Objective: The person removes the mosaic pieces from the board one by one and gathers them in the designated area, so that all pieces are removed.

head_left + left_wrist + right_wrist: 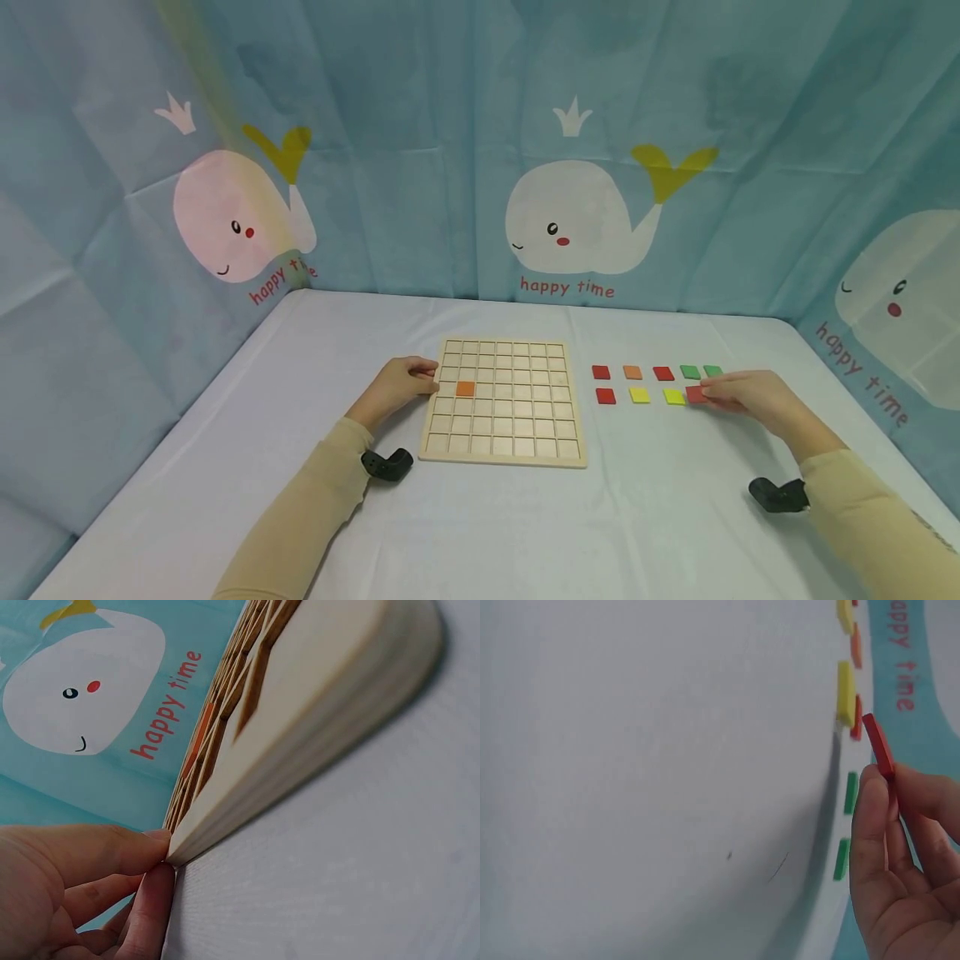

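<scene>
A square wooden grid board (502, 460) lies flat on the table, with one orange tile (465, 389) in a cell on its left side. My left hand (397, 387) grips the board's left edge; the left wrist view shows the thumb and fingers (154, 900) meeting at that edge. At the right, my right hand (753, 398) pinches a red square tile (880, 746) between thumb and fingertips, and the right wrist view has it raised off the cloth. Nearest this hand are a yellow tile (674, 397) and two green tiles (689, 372).
Loose tiles stand in two rows right of the board: red tiles (605, 397), an orange tile (633, 372) and another yellow tile (639, 396). A white cloth covers the table (495, 533). Blue curtains (390, 208) with whale prints hang behind and at the sides.
</scene>
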`<state>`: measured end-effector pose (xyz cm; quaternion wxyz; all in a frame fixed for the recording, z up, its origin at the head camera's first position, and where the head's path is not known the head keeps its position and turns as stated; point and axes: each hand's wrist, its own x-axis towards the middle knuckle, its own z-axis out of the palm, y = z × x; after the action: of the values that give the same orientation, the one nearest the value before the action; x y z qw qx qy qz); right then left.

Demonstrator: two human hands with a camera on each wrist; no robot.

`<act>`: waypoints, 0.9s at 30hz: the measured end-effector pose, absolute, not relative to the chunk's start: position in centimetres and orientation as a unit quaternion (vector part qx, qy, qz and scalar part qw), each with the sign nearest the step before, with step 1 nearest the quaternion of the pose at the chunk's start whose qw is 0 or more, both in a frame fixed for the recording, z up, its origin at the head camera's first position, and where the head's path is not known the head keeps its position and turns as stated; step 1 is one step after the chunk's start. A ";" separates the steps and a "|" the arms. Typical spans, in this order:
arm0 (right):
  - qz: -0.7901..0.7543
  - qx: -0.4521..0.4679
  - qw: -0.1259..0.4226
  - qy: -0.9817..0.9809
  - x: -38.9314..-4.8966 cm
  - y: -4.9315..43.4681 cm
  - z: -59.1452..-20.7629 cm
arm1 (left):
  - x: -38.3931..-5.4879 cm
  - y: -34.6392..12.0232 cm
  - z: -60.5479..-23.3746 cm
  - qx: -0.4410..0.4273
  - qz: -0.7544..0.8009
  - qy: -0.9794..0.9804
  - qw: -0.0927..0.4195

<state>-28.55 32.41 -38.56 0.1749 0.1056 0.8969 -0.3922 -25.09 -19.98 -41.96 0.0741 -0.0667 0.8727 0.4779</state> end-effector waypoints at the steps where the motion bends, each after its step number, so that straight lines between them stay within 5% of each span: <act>1: -0.399 0.109 0.176 0.893 -28.6 32.7 -38.6 | -25.1 -20.0 -42.0 -0.066 0.477 0.873 0.075; 27: -0.396 0.095 0.152 0.900 -28.8 33.7 -39.4 | -25.3 -20.2 -42.2 -0.063 0.481 0.872 0.071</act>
<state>-28.83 33.66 -39.38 0.1523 0.0950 0.9004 -0.3962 -25.31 -20.16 -42.24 0.0711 -0.0627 0.8716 0.4810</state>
